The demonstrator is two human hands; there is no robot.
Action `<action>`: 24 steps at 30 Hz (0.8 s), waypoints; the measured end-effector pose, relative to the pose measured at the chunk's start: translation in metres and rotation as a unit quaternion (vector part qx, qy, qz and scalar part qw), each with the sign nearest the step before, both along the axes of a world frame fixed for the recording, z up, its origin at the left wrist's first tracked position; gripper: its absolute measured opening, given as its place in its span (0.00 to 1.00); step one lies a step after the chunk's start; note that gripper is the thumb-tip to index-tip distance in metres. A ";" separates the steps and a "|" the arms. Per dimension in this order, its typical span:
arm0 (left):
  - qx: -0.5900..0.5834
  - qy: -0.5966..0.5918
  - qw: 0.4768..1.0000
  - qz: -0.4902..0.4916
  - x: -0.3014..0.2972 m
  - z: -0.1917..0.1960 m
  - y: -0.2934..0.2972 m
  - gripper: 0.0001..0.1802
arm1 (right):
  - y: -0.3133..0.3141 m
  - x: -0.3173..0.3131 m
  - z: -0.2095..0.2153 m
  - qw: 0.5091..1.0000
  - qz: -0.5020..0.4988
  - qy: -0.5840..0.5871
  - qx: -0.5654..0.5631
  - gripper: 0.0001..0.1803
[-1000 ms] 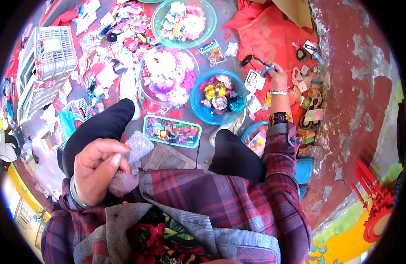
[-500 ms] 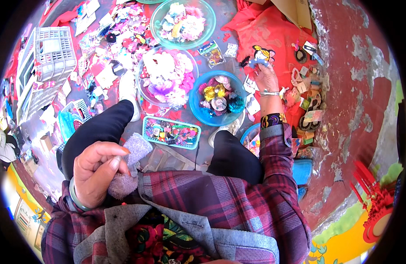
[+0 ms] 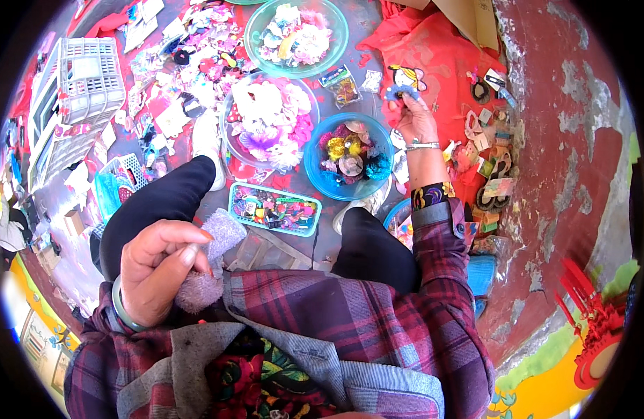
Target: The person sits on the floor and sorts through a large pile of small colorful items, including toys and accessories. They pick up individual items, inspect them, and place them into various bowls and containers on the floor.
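My left hand (image 3: 156,269) is closed in a pinch above my lap at the left. It grips a fuzzy lavender piece of cloth (image 3: 224,232), which sticks out above and below the fingers like a bow. My right hand (image 3: 418,122) reaches out over the red cloth (image 3: 451,105) at the far right. Between its thumb and fingers is a small fluffy blue-grey piece (image 3: 401,92), its exact kind unclear. Just beyond it lies a yellow, white and black cartoon patch (image 3: 408,75). A blue bowl (image 3: 311,171) of shiny gold, teal and pink pieces stands to the left of that wrist.
Between my feet is a pale green tray (image 3: 274,227) of small trinkets. Farther off stand a clear bowl (image 3: 228,143) of pink and white fluffy pieces and a green bowl (image 3: 294,71). Grey crates (image 3: 91,80) sit at the left. Hair accessories line the peeling red wall (image 3: 545,160).
My right hand has shifted slightly, and the fluffy blue-grey piece has moved left over the spot where a small black item lay. The view has shifted a little; my left hand keeps its grip.
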State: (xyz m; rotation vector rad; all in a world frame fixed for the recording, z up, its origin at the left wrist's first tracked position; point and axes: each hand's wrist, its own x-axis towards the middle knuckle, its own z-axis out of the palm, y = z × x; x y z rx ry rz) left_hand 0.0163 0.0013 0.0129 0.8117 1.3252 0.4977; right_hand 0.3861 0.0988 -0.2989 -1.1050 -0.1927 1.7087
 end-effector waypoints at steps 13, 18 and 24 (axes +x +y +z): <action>0.016 0.000 1.000 -0.003 -0.006 0.002 -0.008 0.10 | 0.019 -0.022 0.049 0.959 -0.053 -0.250 0.119 0.08; 0.055 0.003 0.998 -0.013 -0.012 -0.003 -0.008 0.10 | 0.018 -0.020 0.092 0.990 0.017 -0.097 0.099 0.06; 0.072 -0.175 0.980 0.058 -0.014 -0.007 -0.015 0.21 | -0.009 -0.104 0.208 0.965 0.234 -0.057 0.100 0.07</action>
